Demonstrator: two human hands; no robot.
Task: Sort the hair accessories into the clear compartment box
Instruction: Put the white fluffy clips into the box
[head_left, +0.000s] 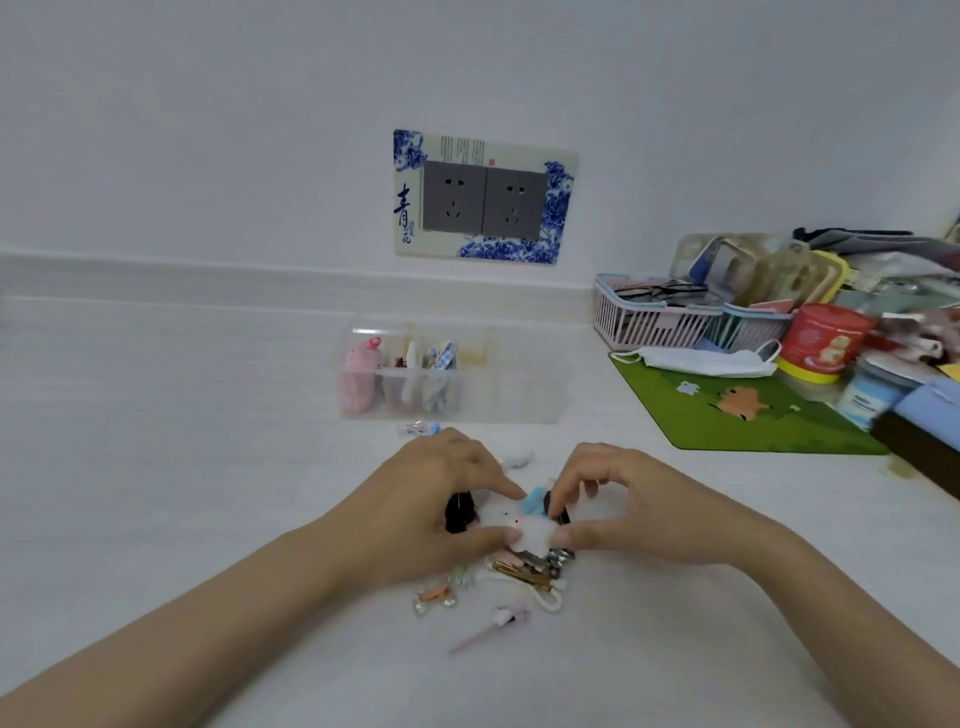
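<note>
Pinching the fluffy white clip (531, 531) between left hand (441, 501) and right hand (626, 512), you're mid-pick; next, carry it to the clear box (519, 387) at the back edge of the counter (208, 467).

— Is the way from the pile (524, 569) to the clear box (519, 387) open?
— Mostly. Bare table (182, 441) lies between them. Only a few small clips (421, 429) and a white puff (519, 460) sit near the box's front wall.
— And the box?
— It is open on top. The left compartments hold things; the right ones look free.
— The sides?
— To the left, wide bare table. To the right, a green mat (727, 421), a face mask (701, 361), a pink basket (654, 322) and a red tin (821, 338) crowd in.
— The pile itself?
— The left hand (441, 509) and right hand (623, 509) cover it, pinching a fluffy white piece (530, 530).
</note>
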